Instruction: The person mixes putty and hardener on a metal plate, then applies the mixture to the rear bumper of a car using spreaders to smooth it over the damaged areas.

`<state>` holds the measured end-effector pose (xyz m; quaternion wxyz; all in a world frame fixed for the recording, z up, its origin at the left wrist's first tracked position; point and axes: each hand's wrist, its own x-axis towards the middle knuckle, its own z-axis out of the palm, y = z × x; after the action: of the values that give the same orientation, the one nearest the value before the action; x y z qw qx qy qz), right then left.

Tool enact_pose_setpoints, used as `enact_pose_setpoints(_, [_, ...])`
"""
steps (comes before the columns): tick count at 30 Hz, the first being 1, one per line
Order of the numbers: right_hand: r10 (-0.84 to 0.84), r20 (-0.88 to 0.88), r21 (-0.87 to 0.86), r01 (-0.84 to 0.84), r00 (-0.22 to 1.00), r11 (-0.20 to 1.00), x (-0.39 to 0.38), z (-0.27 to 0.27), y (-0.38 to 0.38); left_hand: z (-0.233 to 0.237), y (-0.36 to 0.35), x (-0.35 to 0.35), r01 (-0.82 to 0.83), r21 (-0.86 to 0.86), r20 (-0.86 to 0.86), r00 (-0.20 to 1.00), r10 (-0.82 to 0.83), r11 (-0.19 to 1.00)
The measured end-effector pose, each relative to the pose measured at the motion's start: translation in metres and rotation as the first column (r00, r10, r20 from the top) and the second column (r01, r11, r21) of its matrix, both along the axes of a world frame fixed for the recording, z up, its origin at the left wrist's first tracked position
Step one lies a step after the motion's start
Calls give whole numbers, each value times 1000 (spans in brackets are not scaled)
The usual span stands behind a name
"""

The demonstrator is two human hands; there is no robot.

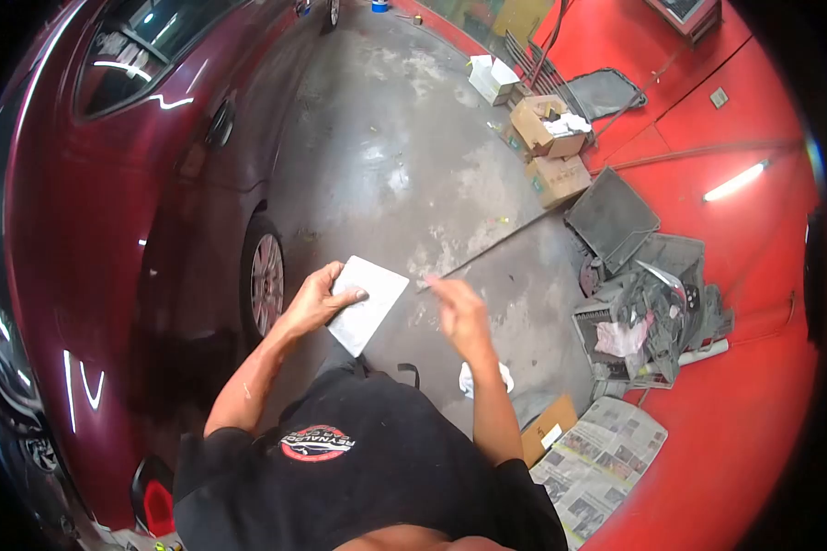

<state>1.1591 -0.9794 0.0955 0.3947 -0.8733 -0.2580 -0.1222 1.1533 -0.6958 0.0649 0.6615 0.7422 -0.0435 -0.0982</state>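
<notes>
My left hand (326, 298) grips a flat white rectangular piece (369, 308), like a pad or folded sheet, with the thumb pressed on its face. Dark smudges show on that thumb. Just right of the white piece, my right hand (462, 317) is raised in front of my body, apart from it. Its fingers point toward the piece and are smeared by motion, so I cannot tell what they hold. Beyond my left forearm stands a dark red car (147, 266), its wheel (266, 275) close to that hand.
Cardboard boxes (553, 138) stand along the red wall (708, 101) at the right. Nearer lies a pile of grey plastic parts and crates (629, 321). Newspaper (606, 459) and a brown cardboard piece (547, 427) lie by my right elbow. A white cloth (501, 376) is on the floor.
</notes>
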Motion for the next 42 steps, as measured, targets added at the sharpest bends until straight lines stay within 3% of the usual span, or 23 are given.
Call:
enact_pose_setpoints(3, [-249, -206, 42, 263, 946, 964, 76, 34, 5, 33, 6, 82, -107, -358, -212, 977, 31, 928])
enact_pose_setpoints(7, [-91, -131, 178, 114, 987, 978, 160, 38, 70, 5, -24, 194, -222, -730, -347, 935, -70, 646])
enact_pose_setpoints(10, [-90, 98, 170, 72, 991, 983, 219, 14, 102, 28, -58, 282, -55, -657, -9, 998, 65, 752])
enact_pose_setpoints(11, [-56, 143, 175, 30, 988, 984, 240, 16, 106, 22, -58, 313, -105, -595, -6, 992, 127, 797])
enact_pose_setpoints(13, [-106, 116, 116, 92, 988, 989, 307, 7, 93, 16, -74, 366, -68, -559, 138, 975, 173, 827])
enact_pose_setpoints(15, [-271, -23, 155, 271, 962, 950, 404, -4, 76, -19, -93, 423, -186, -464, 13, 976, 217, 866])
enact_pose_setpoints(16, [-233, -43, 354, 233, 971, 906, 453, -9, 71, -31, -96, 458, -243, -363, -24, 967, 252, 899])
enact_pose_setpoints(17, [-162, -9, 334, 155, 987, 929, 475, -12, 71, -37, -89, 492, -110, -574, -35, 993, 110, 812])
enact_pose_setpoints(19, [-10, 77, 301, -14, 997, 953, 513, -10, 84, 9, -78, 560, -160, -627, -10, 980, 197, 763])
enact_pose_setpoints(20, [20, -13, 236, -16, 1000, 972, 531, 4, 86, 20, -74, 587, -194, -592, 7, 969, 247, 782])
enact_pose_setpoints(23, [-177, -77, 493, 192, 981, 849, 659, 17, 73, 46, -78, 646, -131, -64, -4, 991, 131, 989])
enact_pose_setpoints(24, [-187, -289, 374, 291, 939, 881, 711, 28, 52, 39, -82, 672, -141, 52, 36, 990, 139, 989])
enact_pose_setpoints(25, [-163, -147, 395, 209, 976, 894, 751, 43, 40, 38, -88, 687, -273, 253, 292, 936, 196, 928])
enact_pose_setpoints(27, [-116, -104, 135, 129, 988, 982, 797, 80, 25, 41, -81, 735, -325, 351, 487, 864, 125, 878])
enact_pose_setpoints(30, [94, -55, 23, -93, 994, 995, 855, 79, 40, 47, -69, 800, -348, 427, 475, 872, 121, 835])
enact_pose_setpoints(32, [-43, -160, 165, 69, 986, 984, 923, 57, 46, 41, -61, 847, -374, 428, 616, 787, 38, 823])
enact_pose_setpoints(33, [-109, -212, 230, 158, 971, 960, 964, 39, 48, 36, -61, 872, -368, 407, 613, 789, 49, 836])
enact_pose_setpoints(34, [-252, -517, 107, 353, 818, 929, 1004, 27, 48, 33, -61, 896, -359, 388, 609, 791, 57, 849])
enact_pose_setpoints(37, [-291, -234, 491, 371, 928, 788, 1084, 6, 79, 26, -51, 986, -316, 365, 548, 833, 72, 876])
enact_pose_setpoints(38, [-256, -500, 247, 420, 827, 873, 1104, 7, 76, 19, -41, 1030, -345, 333, 539, 833, 123, 878])
enact_pose_setpoints(39, [-235, -378, 92, 289, 896, 953, 1123, -1, 81, 18, -32, 1072, -378, 299, 525, 832, 180, 876])
enact_pose_setpoints(41, [101, -302, 308, -3, 948, 951, 1167, 4, 90, 48, 2, 1146, -401, 346, 208, 914, 348, 848])
enact_pose_setpoints(42, [100, -440, 275, 29, 892, 961, 1196, 18, 82, 58, 20, 1180, -431, 284, 265, 894, 362, 856])
